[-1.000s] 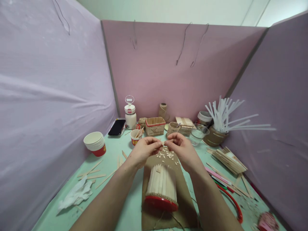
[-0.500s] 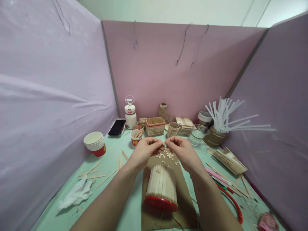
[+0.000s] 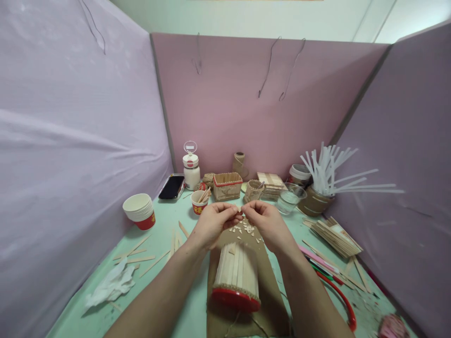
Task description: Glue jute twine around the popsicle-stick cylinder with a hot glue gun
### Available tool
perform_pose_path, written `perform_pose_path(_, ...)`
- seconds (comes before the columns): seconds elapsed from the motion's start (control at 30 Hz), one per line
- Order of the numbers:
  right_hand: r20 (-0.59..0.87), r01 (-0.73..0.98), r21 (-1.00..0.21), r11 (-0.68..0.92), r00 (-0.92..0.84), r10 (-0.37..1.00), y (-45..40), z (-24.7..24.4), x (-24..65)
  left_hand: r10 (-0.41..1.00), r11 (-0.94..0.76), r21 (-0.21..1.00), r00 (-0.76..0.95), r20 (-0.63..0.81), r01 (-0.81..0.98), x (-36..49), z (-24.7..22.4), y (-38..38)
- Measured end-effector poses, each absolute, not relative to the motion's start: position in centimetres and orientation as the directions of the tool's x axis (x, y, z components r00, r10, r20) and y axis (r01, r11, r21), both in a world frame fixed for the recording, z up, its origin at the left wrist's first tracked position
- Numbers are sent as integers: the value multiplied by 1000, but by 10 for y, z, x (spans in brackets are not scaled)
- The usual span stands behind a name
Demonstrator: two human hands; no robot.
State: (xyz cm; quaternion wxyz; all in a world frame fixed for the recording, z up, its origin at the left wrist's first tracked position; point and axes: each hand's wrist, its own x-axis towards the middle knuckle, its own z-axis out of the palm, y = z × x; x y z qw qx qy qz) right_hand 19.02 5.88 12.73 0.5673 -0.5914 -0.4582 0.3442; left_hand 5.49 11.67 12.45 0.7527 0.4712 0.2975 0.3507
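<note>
My left hand (image 3: 220, 220) and my right hand (image 3: 262, 218) meet over the far end of a brown board (image 3: 271, 286). A small pale wood chip (image 3: 239, 210) is pinched between the fingertips of both. Just below them, several teardrop-shaped chips (image 3: 248, 229) lie scattered on the board. Nearer to me rests a cylinder of wooden sticks (image 3: 239, 270) with a red base (image 3: 235, 299) and a twine band; one small chip sits on its upper side.
Paper cups (image 3: 139, 211), a phone (image 3: 171, 187), a white bottle (image 3: 191, 173) and a stick basket (image 3: 227, 186) stand left and back. A water bowl (image 3: 291, 198), white strips (image 3: 327, 169), stacked sticks (image 3: 334, 237) and red-handled tool (image 3: 343, 298) are right.
Both hands stay at nearly the same spot, with the chip between their fingertips slightly shifted. The view has tilted up very slightly.
</note>
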Motion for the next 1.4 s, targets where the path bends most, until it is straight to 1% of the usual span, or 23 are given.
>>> perform_pose_path(0.3,93,105,-993,61,341,935,59,127,188,811,298,920,576,-103,-255,54,126,116)
perform_pose_path(0.7,104,118,-991,66,356,929,60,125,189,818,304,915,565,-107,-266,55,128,115)
perform_pose_path(1.03,60,32,-998,52,339,939,59,128,188,817,336,895,563,-122,-293,56,125,116)
perform_pose_path(1.4,83,70,-996,62,352,932,61,124,190,838,279,924,536,-101,-263,58,125,115)
